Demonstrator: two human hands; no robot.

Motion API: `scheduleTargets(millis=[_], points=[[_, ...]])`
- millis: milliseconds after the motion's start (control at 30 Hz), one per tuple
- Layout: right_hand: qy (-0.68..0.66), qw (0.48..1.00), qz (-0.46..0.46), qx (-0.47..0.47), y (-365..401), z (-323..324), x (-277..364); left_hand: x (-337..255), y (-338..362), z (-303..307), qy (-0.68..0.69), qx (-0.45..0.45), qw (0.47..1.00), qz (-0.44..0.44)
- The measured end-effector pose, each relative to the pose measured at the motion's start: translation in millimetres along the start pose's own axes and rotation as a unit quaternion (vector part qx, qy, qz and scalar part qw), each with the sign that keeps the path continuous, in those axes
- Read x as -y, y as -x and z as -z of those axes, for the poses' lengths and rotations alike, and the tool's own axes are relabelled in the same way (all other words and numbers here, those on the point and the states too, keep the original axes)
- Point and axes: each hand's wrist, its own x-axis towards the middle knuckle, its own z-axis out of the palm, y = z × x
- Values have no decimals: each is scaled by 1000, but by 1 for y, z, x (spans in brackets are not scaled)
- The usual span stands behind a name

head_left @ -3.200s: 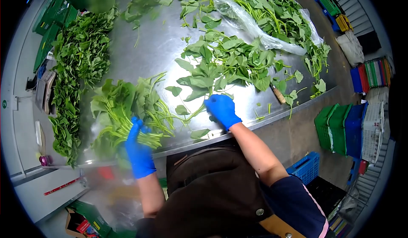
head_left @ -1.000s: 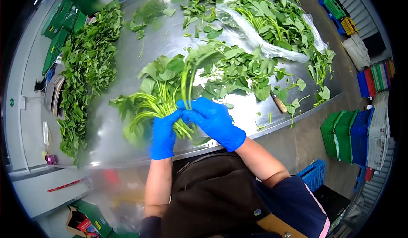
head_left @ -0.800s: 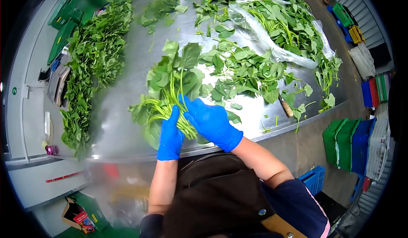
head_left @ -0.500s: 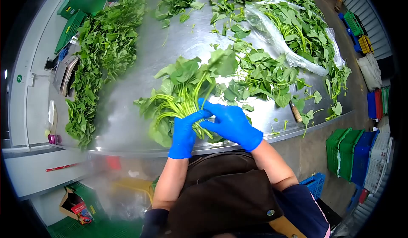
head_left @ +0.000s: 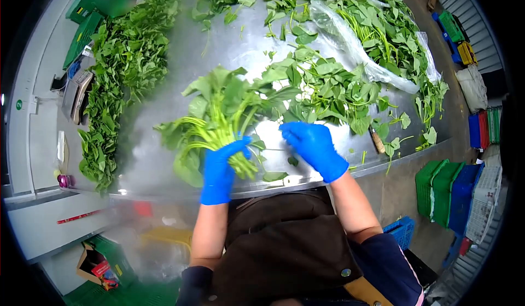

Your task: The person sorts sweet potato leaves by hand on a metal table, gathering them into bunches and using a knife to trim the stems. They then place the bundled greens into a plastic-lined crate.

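My left hand (head_left: 220, 172), in a blue glove, is closed round the stems of a bunch of leafy greens (head_left: 210, 133). The leaves fan out up and left of the hand, and the cut stem ends poke out below it. My right hand (head_left: 313, 146), also gloved in blue, is apart from the bunch, to its right. Its fingers are pressed together, and I cannot make out what is between them, if anything. Just beyond it lies a loose heap of leafy stems (head_left: 333, 90). A knife with a wooden handle (head_left: 377, 140) rests right of the heap, its blade partly under leaves.
A metal table (head_left: 147, 142) carries a long row of greens (head_left: 123, 60) on the left. At the back right, more greens lie in a clear plastic bag (head_left: 350, 49). Stacked crates (head_left: 448, 191) stand on the floor at right. Green crates (head_left: 87, 32) are beyond the left edge.
My right hand has let go of the bunch and moved right, away from the left hand. The left hand, still gripping the bunch, has shifted slightly left.
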Motion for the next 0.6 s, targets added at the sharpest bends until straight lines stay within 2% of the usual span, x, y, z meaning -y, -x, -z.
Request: scheduleTargets(millis=[33, 67, 100, 133, 167, 200, 267, 300, 333, 367, 400, 467, 500, 533, 567, 600], points=[[9, 999, -45, 16, 2, -1, -17, 5, 2, 26, -165, 14, 980, -111], [19, 995, -88, 32, 5, -4, -39, -2, 11, 40, -176, -3, 972, -159], [68, 986, -150, 31, 8, -2, -55, -23, 22, 43, -11, -64, 995, -71], [117, 970, -210, 29, 12, -1, -70, -39, 31, 50, 100, -98, 988, -58], [169, 953, -249, 21, 15, -1, -80, -50, 40, 57, 98, -91, 983, -129], [162, 947, -274, -28, 23, -6, -80, -58, 45, 63, 152, -132, 966, -162], [51, 967, -212, -135, 20, -19, -44, -63, 48, 96, 233, -63, 946, -215], [-14, 973, -215, -83, 15, -22, -15, -64, 47, 113, 274, -21, 939, -208], [-42, 985, -163, -26, 18, -41, -10, -61, 47, 129, 316, 21, 927, -200], [-35, 991, -131, 8, 25, -69, -8, -56, 45, 141, 332, 17, 923, -195], [-72, 986, -99, 115, 23, -79, 3, -49, 45, 151, 372, 17, 911, -179], [-200, 964, -85, 153, 29, -110, -6, -36, 49, 169, 450, 16, 881, -147], [-175, 965, -133, 141, 28, -117, -15, -28, 53, 177, 430, -15, 889, -156], [-149, 964, -179, 130, 26, -117, -21, -22, 53, 188, 409, 17, 894, -182], [-66, 994, -83, -13, 28, -104, -20, -21, 58, 185, 393, -15, 898, -197], [3, 993, -117, -8, 22, -94, -19, -21, 65, 182, 375, -48, 901, -212]])
